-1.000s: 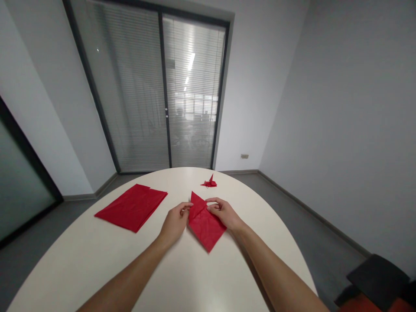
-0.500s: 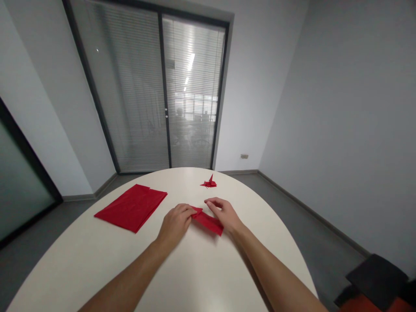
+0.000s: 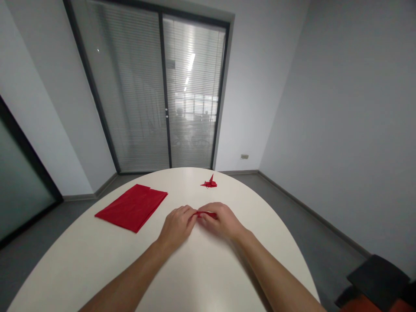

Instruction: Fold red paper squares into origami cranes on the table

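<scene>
A narrow piece of folded red paper (image 3: 206,214) is pinched between my two hands, just above the white round table (image 3: 182,264). My left hand (image 3: 178,225) grips its left end between thumb and fingers. My right hand (image 3: 222,220) is closed on its right part, with the fingers over the far side and the thumb on the near side. Much of the paper is hidden by my fingers. Beyond my hands stands a small red origami crane (image 3: 209,183), touched by neither hand.
A stack of red paper sheets (image 3: 133,209) lies on the table to the left. A black and orange chair (image 3: 378,277) is at the lower right. Glass panels with blinds (image 3: 139,95) and grey walls stand behind the table.
My right hand has gone from loosely open above the paper to closed on it. The strip that hung out to the right is now gathered between my hands. My left hand has hardly moved.
</scene>
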A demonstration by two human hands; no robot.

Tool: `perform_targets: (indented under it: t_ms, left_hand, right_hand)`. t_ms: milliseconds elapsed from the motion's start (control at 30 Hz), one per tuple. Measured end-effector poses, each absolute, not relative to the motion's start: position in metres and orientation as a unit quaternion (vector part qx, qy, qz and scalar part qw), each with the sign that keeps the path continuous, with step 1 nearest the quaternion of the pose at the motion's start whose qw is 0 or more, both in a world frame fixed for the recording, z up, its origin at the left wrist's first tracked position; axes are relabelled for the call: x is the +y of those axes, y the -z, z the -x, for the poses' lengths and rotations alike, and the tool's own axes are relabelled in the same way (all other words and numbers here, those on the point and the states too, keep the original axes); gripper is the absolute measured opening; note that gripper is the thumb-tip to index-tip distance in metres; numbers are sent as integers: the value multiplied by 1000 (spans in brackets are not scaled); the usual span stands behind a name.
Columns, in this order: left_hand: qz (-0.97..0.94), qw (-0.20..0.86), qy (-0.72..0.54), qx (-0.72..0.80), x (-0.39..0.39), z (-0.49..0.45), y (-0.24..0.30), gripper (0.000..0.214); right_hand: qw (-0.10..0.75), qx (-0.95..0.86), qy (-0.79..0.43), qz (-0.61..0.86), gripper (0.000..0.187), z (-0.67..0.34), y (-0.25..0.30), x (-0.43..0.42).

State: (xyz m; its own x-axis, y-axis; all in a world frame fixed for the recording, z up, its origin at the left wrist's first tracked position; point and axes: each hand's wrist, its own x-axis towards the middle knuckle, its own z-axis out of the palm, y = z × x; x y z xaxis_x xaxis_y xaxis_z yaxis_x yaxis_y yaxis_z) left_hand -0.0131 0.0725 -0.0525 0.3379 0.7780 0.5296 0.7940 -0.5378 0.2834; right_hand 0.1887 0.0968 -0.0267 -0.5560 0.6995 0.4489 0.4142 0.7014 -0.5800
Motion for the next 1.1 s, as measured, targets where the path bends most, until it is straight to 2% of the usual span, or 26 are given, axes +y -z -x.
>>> perform_targets:
  t_ms: [133,267,367,467,600,733,867,1100]
  left_hand:
    - [799,-30,338,-497,70,10,51,25]
    - [747,-97,389,-531,72,8,49,25]
    - [708,-154,407,-557,78,9,52,25]
    - [678,-198,422,-568,85,10,59,23]
    - [672,-199,370,-610,88,13,67,21]
    - [708,-109,276,-641,80,14,65,28]
    - [776,-23,259,-575,73,11,62,31]
    - [840,-56,195,-504,70,2,72,41]
  right_hand:
    - [363,-825,-228,367,20,-193,25,99]
    - [431,-768,-255,400,21,-200,28,108]
    - [472,-711,-312,417,38,-203,37,117]
    - [469,-670,-420,394,63,-203,50,124]
    - [440,-624,-509,396,70,-203,65,128]
    - [404,-652,-464,442,58,-205,72,130]
    - [379,-697,-376,479,48,-208,77,132]
    - [368,-716,-284,521,47,-210,81,134]
